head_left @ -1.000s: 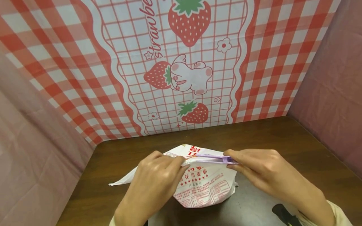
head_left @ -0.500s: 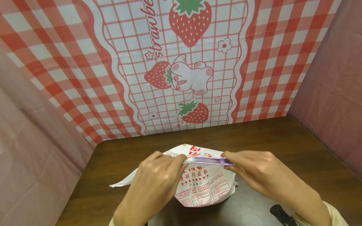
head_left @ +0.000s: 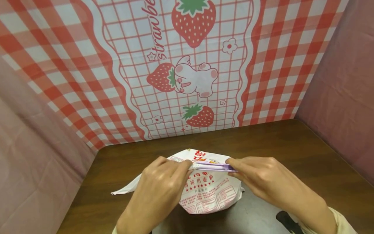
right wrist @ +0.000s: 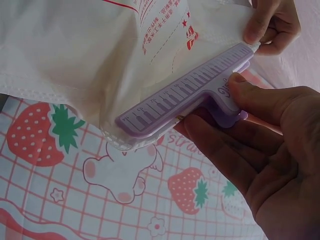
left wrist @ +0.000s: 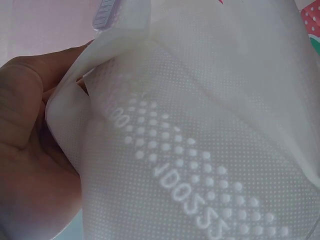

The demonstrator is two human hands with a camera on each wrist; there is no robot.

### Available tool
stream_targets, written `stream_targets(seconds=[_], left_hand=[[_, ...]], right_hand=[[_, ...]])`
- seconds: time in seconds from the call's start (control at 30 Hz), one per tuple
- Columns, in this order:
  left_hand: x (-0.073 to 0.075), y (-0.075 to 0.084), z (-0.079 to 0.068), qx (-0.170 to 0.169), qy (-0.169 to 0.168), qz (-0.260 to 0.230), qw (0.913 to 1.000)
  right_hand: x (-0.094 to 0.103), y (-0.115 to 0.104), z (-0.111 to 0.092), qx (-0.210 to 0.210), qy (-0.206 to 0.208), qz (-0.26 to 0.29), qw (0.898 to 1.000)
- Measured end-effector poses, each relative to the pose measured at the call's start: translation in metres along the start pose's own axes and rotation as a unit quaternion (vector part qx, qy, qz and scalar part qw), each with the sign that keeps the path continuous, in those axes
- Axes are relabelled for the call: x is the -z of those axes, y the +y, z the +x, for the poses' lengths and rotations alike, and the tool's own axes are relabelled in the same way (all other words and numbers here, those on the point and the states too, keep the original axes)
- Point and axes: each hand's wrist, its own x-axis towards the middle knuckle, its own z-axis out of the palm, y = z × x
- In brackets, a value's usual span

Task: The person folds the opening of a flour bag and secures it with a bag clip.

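A white flour bag (head_left: 208, 195) with red print lies on the table, its top edge gathered and folded. My left hand (head_left: 159, 185) grips that folded edge; in the left wrist view the white embossed plastic (left wrist: 200, 100) hides most of its fingers. With thumb and fingers, my right hand (head_left: 264, 175) pinches the handle of a purple bag clip (head_left: 213, 166). Seen from the right wrist, the clip (right wrist: 185, 92) lies along the bag's edge, one end near the left fingertips. Its long bar carries scale-like markings. Whether the clip is locked cannot be told.
Under the bag is a dark grey surface (head_left: 245, 214) on the brown wooden table (head_left: 280, 139). A red checked cloth with strawberries (head_left: 198, 117) hangs behind, and pink curtains (head_left: 344, 97) stand at both sides. A black piece (head_left: 287, 221) shows beside the right sleeve.
My right hand and the clip have moved slightly left, closer to the left hand. The clip's two bars look nearer together over the bag's edge. The left hand has kept its grip.
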Motion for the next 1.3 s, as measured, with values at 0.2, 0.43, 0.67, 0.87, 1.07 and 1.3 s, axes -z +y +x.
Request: stream_targets(seconds=[0.2,0.43,0.67,0.87,1.07,1.3], left_hand=[[0.0022,0.0021,0.0039,-0.004,0.008,-0.003,1.0],[0.0071,0.0052,0.0089,-0.017,0.018,0.005,0.9997],[0.0077,0.0064,0.0104,-0.022,0.029,-0.004,0.9993],[0.0044,0.0054,0.0085,-0.012,0.031,-0.013,0.9994],[0.0005,0.0035,0.0052,-0.001,0.016,-0.016,0.9997],[-0.0006,0.002,0.0022,0.007,0.0,-0.018,0.9998]], right_hand=[[-0.0013,-0.0012,-0.0006,-0.003,-0.008,-0.009,1.0],[-0.0025,-0.0025,-0.0011,0.001,-0.015,-0.022,1.0],[-0.0029,-0.0039,-0.0011,-0.007,-0.018,-0.04,0.999],[-0.0009,-0.0053,-0.0011,-0.068,-0.061,-0.032,0.995],[0.0023,-0.0028,-0.003,-0.114,-0.104,-0.026,0.988],[-0.0011,-0.0015,-0.0027,-0.078,-0.063,-0.02,0.995]])
